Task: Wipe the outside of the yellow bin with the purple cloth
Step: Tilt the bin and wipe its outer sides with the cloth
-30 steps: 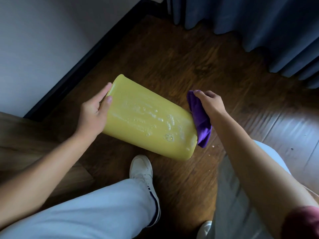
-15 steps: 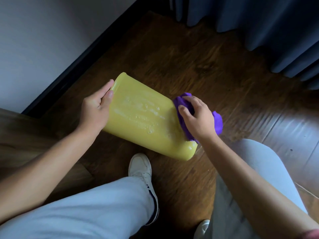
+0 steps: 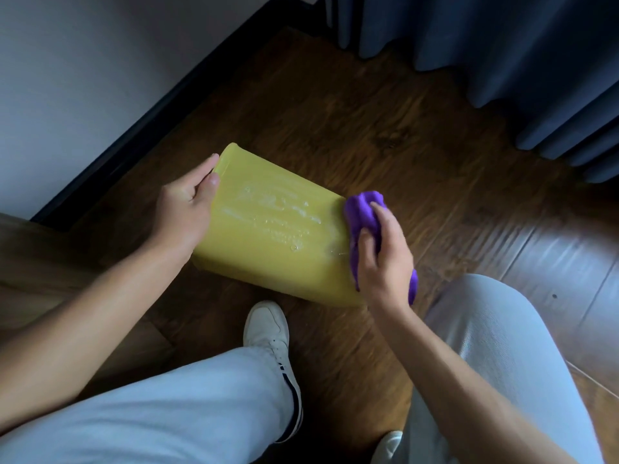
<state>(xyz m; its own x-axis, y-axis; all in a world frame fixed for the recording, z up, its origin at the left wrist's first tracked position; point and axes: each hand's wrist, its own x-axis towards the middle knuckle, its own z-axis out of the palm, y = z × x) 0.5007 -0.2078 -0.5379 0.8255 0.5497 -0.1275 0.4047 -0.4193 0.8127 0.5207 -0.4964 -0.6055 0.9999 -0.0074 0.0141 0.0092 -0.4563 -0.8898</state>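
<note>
**Yellow bin held on its side, cloth at one end**

The yellow bin [image 3: 268,229] is held in the air above the wooden floor [image 3: 385,128], at frame centre, lying tilted with its long axis running from 10 o'clock to 4 o'clock. Wet streaks and droplets mark its upper face. The left hand [image 3: 184,209] is closed on the bin's 10 o'clock end. The right hand [image 3: 382,256] is clenched around the bunched purple cloth [image 3: 363,209], pressing it against the bin's 3 o'clock end. A white shoe [image 3: 268,329] sits at 6 o'clock.
</note>
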